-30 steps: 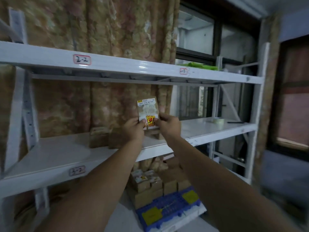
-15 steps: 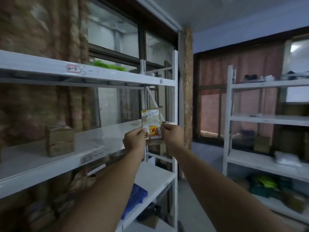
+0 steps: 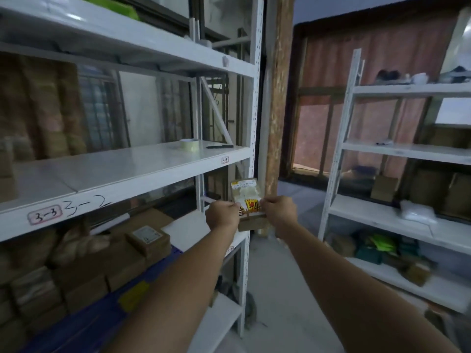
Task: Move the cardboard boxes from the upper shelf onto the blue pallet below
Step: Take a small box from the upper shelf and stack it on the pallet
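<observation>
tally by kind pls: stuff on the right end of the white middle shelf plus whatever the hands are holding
roll of pale tape: 1
thin black pen: 1
small brown cardboard box with white and yellow labels, gripped by left hand and right hand: 1
total: 3

We stand in a dim storeroom: a white metal rack (image 3: pixel 132 171) at left, a second rack (image 3: pixel 407 152) far right, a reddish curtain (image 3: pixel 369 62) behind, and a pale floor (image 3: pixel 275 314) between them.
</observation>
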### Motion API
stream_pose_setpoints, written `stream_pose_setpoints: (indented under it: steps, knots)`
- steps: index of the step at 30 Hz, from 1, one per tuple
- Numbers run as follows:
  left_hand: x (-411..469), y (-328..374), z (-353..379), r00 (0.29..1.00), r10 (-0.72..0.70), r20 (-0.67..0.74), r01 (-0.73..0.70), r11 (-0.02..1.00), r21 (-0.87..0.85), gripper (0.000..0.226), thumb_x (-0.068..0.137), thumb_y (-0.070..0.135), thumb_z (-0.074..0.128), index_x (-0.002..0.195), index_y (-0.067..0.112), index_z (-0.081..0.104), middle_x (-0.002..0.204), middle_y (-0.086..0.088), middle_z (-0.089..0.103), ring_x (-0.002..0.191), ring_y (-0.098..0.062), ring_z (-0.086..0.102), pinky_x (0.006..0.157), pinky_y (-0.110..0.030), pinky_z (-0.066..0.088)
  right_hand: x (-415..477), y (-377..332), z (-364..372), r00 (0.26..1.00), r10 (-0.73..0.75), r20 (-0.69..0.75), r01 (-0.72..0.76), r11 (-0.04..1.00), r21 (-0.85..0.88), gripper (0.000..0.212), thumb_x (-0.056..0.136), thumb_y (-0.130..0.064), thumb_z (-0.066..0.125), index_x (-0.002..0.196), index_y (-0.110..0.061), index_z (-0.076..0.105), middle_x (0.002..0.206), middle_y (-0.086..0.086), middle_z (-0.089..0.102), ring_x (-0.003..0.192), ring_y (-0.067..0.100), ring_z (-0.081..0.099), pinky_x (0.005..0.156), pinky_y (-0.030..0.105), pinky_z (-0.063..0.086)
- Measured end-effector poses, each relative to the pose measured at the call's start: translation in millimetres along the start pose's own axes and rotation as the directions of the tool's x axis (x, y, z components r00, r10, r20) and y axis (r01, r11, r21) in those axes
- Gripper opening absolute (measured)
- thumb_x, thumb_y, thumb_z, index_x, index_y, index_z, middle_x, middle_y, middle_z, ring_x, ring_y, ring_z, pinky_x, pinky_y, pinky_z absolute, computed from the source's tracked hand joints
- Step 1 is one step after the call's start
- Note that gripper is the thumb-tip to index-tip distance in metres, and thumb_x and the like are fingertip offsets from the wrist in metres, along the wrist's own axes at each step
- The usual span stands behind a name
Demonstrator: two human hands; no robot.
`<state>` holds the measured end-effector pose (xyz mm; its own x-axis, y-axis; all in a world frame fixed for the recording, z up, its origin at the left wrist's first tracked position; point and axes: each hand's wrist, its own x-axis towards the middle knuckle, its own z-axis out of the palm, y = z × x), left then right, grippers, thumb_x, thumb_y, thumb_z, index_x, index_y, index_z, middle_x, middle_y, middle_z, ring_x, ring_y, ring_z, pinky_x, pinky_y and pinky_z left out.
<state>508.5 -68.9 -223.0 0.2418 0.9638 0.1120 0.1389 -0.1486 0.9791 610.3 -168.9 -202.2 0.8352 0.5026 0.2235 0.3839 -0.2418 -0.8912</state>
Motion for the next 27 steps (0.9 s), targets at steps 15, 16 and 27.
stream_pose_setpoints:
  steps: [15,16,27]
  knots:
    - [178.8,-133.5,-74.3,0.95,-0.146,-0.275,0.204,0.959,0.196,0.03,0.09,0.03,0.068,0.08,0.003,0.077,0.08,-0.014,0.074,0.077,-0.029,0.069,0.072,-0.035,0.057,90.4,20.9,254.9,0.91,0.0,0.414,0.017,0.999,-0.039,0.02,0.092,-0.028,0.068,0.098,-0.015,0.081,0.089,0.005,0.075,0.084,0.022,0.069,0.081,0.035,0.058]
    - [182.8,-140.0,-82.4,0.946,-0.139,-0.292,0.205,0.956,0.209,0.033,0.091,0.029,0.067,0.078,0.001,0.076,0.08,-0.016,0.073,0.076,-0.029,0.068,0.071,-0.034,0.056,89.7,21.2,268.3,0.9,-0.02,0.436,0.036,0.999,-0.029,0.02,0.093,-0.028,0.067,0.097,-0.015,0.081,0.086,0.004,0.075,0.083,0.021,0.068,0.082,0.035,0.058]
    - [206.0,-182.0,-196.6,0.844,-0.036,-0.534,0.339,0.808,0.481,0.033,0.102,0.03,0.045,0.104,0.009,0.07,0.095,-0.018,0.07,0.088,-0.035,0.065,0.072,-0.038,0.053,51.5,-20.8,412.0,0.69,-0.212,0.692,0.206,0.974,0.093,0.032,0.097,-0.04,0.062,0.091,-0.015,0.08,0.08,0.01,0.074,0.083,0.023,0.068,0.057,0.016,0.039]
